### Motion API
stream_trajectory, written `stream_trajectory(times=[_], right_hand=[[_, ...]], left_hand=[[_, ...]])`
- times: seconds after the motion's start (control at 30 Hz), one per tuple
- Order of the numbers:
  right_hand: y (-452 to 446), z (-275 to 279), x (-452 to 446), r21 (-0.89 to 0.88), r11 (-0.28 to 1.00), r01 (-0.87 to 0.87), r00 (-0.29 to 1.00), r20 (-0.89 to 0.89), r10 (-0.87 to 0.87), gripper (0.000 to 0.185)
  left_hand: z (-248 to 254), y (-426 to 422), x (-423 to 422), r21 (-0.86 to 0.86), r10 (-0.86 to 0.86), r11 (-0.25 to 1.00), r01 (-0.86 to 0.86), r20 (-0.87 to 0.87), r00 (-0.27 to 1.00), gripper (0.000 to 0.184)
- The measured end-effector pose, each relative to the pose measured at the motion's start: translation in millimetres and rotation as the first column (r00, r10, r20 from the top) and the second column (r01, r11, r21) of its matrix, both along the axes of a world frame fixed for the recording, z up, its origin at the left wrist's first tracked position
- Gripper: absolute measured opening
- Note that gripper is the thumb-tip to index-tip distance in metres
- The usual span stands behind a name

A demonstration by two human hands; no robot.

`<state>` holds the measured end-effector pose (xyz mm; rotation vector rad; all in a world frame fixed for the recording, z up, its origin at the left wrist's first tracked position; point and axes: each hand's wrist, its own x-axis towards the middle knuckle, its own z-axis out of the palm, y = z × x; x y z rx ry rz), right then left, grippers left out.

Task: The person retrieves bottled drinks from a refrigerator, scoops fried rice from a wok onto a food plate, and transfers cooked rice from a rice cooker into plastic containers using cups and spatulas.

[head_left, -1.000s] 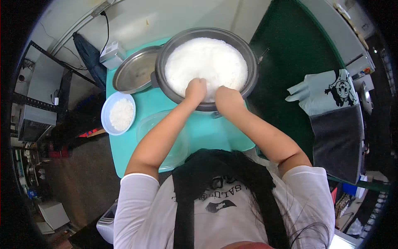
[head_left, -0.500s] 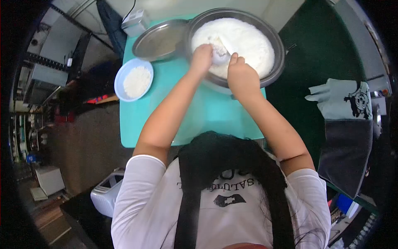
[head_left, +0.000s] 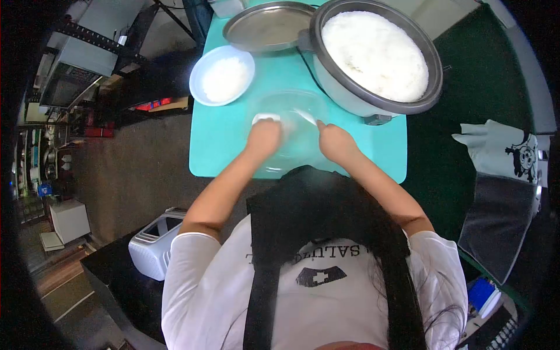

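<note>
My left hand [head_left: 265, 140] is closed around a small white cup [head_left: 266, 118], mostly covered by the fingers. It is over the left part of a clear bowl [head_left: 291, 153] near the front of the turquoise table. Across from it, my right hand [head_left: 338, 143] grips a pale, shiny rice paddle [head_left: 305, 115], blurred by motion and pointing inward over the bowl. What lies inside the clear bowl is too smeared to make out. Behind my right hand stands a large rice cooker [head_left: 434, 93] full of white rice [head_left: 376, 55].
A light blue bowl [head_left: 196, 87] with white rice sits at the table's left. Beyond it lies a round metal lid or tray [head_left: 268, 26]. A black cord runs beside the cooker. Grey cloth [head_left: 496, 151] hangs at right; a toaster [head_left: 154, 248] stands at lower left.
Both hands have moved from the cooker's rice back toward me, over the clear bowl, carrying the cup and paddle. The view has shifted, so the table's items appear higher and farther right.
</note>
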<state>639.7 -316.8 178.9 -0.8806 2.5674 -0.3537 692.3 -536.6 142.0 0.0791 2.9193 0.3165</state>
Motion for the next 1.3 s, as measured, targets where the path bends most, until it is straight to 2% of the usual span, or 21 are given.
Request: stream_trajectory(times=[0.03, 0.07, 0.1, 0.13, 0.2, 0.23, 0.3, 0.33, 0.4, 0.53, 0.6, 0.73, 0.77, 0.83, 0.93, 0.97, 1.03, 1.13, 1.2, 1.27, 1.3], right_hand=[[0.3, -15.6, -1.1, 0.045, 0.999, 0.026, 1.000, 0.015, -0.027, 0.039], [-3.3, -16.1, 0.4, 0.091, 0.995, 0.052, 0.998, 0.031, -0.055, 0.039], [-7.1, -16.2, 2.6, 0.091, 0.994, 0.054, 0.998, 0.030, -0.057, 0.039], [-8.3, -15.4, 7.2, 0.065, 0.998, 0.023, 0.999, 0.027, -0.025, 0.038], [-15.5, -16.8, 17.1, 0.046, 0.999, -0.009, 1.000, 0.023, 0.008, 0.037], [-25.8, -27.9, 23.8, 0.045, 0.997, -0.064, 0.998, 0.017, 0.063, 0.037], [-42.9, -56.9, 32.4, 0.070, 0.988, -0.138, 0.990, 0.041, 0.136, 0.037], [-48.1, -76.7, 28.9, 0.072, 0.988, -0.137, 0.990, 0.044, 0.134, 0.037], [-63.8, -89.1, 14.2, 0.004, 0.996, -0.089, 0.996, -0.017, 0.089, 0.033], [-63.3, -67.3, 15.4, -0.002, 0.997, -0.076, 0.997, 0.025, 0.076, 0.028], [-54.6, -85.4, 34.1, 0.136, 0.975, -0.178, 0.974, 0.164, 0.155, 0.025], [-66.9, -87.4, 15.9, 0.118, 0.989, -0.088, 0.993, 0.094, 0.077, 0.026], [-76.1, -74.3, 17.1, 0.119, 0.989, -0.091, 0.992, 0.096, 0.079, 0.026], [-97.0, -43.0, 27.7, -0.053, 0.998, -0.029, 0.999, 0.030, 0.031, 0.029], [-101.3, -90.3, 32.3, -0.003, 0.992, -0.124, 0.988, 0.093, 0.123, 0.032], [-101.5, -81.3, 33.5, -0.004, 0.993, -0.121, 0.989, 0.085, 0.121, 0.032], [-97.5, -51.5, 44.5, 0.097, 0.984, -0.148, 0.965, 0.233, 0.123, 0.032], [-70.8, -89.5, 47.0, 0.023, 0.990, -0.139, 0.982, 0.132, 0.135, 0.019], [-65.6, -70.5, 22.5, 0.093, 0.988, -0.123, 0.988, 0.109, 0.113, 0.022], [-60.3, -69.0, 4.2, 0.160, 0.982, -0.104, 0.990, 0.110, 0.087, 0.026], [-53.7, -79.8, -3.7, 0.159, 0.987, 0.000, 0.996, 0.085, -0.013, 0.024]], left_hand=[[-7.6, -2.8, 6.7, 0.002, 0.002, 1.000, -0.002, -0.002, 1.000, 0.022], [-8.4, -3.2, 15.3, -0.012, -0.031, 0.999, 0.030, -0.114, 0.993, 0.020], [-8.3, -6.3, 21.6, -0.030, -0.067, 0.998, 0.062, -0.224, 0.972, 0.019], [-7.4, -11.7, 28.7, -0.028, -0.069, 0.998, 0.064, -0.224, 0.972, 0.019], [17.9, -19.9, 39.4, 0.104, 0.077, 0.993, -0.050, -0.276, 0.958, 0.012], [17.7, -29.5, 42.4, 0.109, 0.078, 0.993, -0.049, -0.276, 0.958, 0.012], [16.8, -50.6, 50.5, 0.377, 0.280, 0.913, -0.156, -0.301, 0.912, 0.015], [14.1, -54.5, 55.5, 0.378, 0.279, 0.913, -0.155, -0.298, 0.913, 0.015], [6.0, -62.0, 61.9, 0.609, 0.487, 0.750, -0.258, -0.245, 0.838, 0.019], [-9.9, -73.2, 71.1, 0.705, 0.514, 0.679, -0.205, -0.258, 0.818, 0.017], [-16.7, -71.8, 76.7, 0.786, 0.556, 0.584, -0.201, -0.206, 0.805, 0.014], [-44.3, -75.3, 76.1, 0.845, 0.567, 0.508, -0.167, -0.182, 0.804, 0.029], [-48.7, -76.7, 76.0, 0.817, 0.540, 0.561, -0.132, -0.240, 0.807, 0.037], [-56.2, -76.5, 80.9, 0.785, 0.498, 0.612, -0.098, -0.286, 0.818, 0.045], [-66.1, -73.9, 77.7, 0.754, 0.490, 0.639, -0.152, -0.247, 0.836, 0.049], [-70.5, -73.6, 78.3, 0.764, 0.502, 0.617, -0.187, -0.200, 0.842, 0.051], [-77.8, -74.3, 77.9, 0.773, 0.518, 0.592, -0.229, -0.147, 0.843, 0.054], [-81.8, -69.0, 81.6, 0.820, 0.566, 0.523, -0.233, -0.130, 0.814, 0.056], [-79.3, -66.8, 79.8, 0.817, 0.632, 0.490, -0.305, -0.092, 0.769, 0.054], [-80.4, -67.5, 79.6, 0.796, 0.629, 0.530, -0.291, -0.138, 0.765, 0.056], [-83.0, -66.3, 81.9, 0.774, 0.621, 0.569, -0.276, -0.185, 0.762, 0.057]])
